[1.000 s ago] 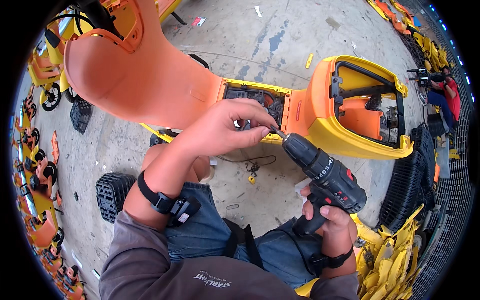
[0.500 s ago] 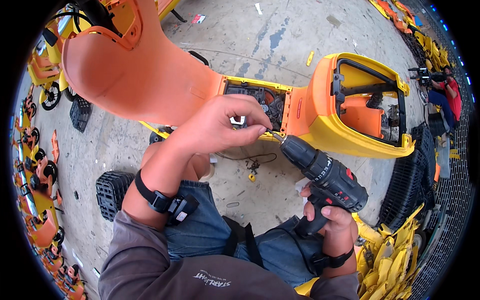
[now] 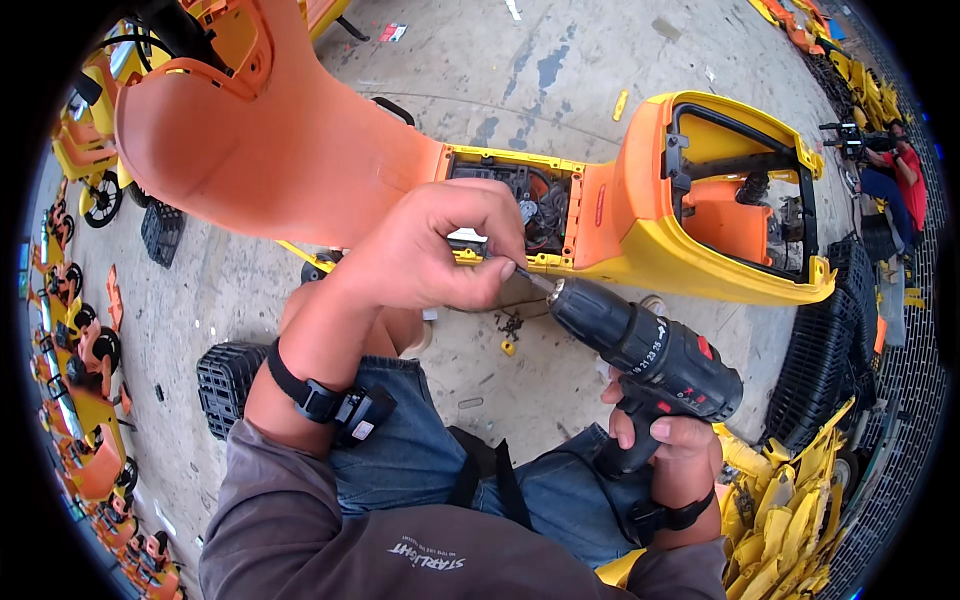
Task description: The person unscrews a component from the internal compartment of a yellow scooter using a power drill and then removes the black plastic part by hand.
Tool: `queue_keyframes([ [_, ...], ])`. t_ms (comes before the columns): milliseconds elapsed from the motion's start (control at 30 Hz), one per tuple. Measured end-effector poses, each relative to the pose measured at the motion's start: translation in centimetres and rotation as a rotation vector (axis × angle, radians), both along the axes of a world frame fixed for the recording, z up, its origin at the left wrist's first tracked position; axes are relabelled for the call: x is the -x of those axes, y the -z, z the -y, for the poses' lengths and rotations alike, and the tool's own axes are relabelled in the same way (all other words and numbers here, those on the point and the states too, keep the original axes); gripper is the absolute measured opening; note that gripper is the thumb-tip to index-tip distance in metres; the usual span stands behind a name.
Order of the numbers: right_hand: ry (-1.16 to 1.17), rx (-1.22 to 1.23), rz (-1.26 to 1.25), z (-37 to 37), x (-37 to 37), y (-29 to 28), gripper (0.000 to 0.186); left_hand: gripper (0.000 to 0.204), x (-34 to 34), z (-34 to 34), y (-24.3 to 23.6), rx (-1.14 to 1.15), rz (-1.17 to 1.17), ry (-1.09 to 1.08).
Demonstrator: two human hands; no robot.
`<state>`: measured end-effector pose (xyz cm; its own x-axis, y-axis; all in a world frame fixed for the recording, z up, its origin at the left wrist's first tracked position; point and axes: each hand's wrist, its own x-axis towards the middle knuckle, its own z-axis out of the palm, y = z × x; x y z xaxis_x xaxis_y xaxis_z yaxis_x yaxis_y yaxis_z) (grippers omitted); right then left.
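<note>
My right hand (image 3: pixel 682 440) grips a black cordless drill (image 3: pixel 655 355) by its handle, chuck pointing up and left. A thin bit (image 3: pixel 541 283) sticks out of the chuck. At the bit's end, my left hand (image 3: pixel 430 245) pinches a small dark screw (image 3: pixel 522 271) between thumb and forefinger; the fingers partly hide it. Both hands are in front of an orange and yellow scooter body. Its open compartment (image 3: pixel 545 205), with wiring and parts inside, lies just beyond my left fingers. To the right rises the yellow rear shell (image 3: pixel 650 268), to the left the orange front panel (image 3: pixel 250 160).
A black plastic crate (image 3: pixel 230 385) stands on the floor at my left, and stacked black crates (image 3: pixel 820 360) at the right. Loose yellow panels (image 3: pixel 785 510) are heaped near my right arm. Scooters (image 3: pixel 95 460) line the far left. A person in red (image 3: pixel 910 185) sits far right.
Drill and left hand have drawn slightly down and away from the compartment's near edge. The bit remains at the left fingertips.
</note>
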<state>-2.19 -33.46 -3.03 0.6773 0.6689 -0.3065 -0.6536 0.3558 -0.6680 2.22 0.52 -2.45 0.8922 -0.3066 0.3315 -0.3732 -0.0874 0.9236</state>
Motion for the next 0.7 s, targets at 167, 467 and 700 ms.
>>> queue_keyframes([
  [167,0.006,-0.029,0.052,-0.08,0.15,0.25,0.076,0.005,-0.04,0.36,-0.02,0.047,0.006,-0.022],
  [467,0.039,-0.035,0.016,-0.59,0.69,0.65,0.073,0.005,-0.11,0.59,0.36,0.057,-0.007,-0.096],
  [700,0.028,-0.07,-0.003,-0.59,0.66,0.66,0.073,0.005,-0.02,0.59,0.06,0.058,-0.023,-0.103],
])
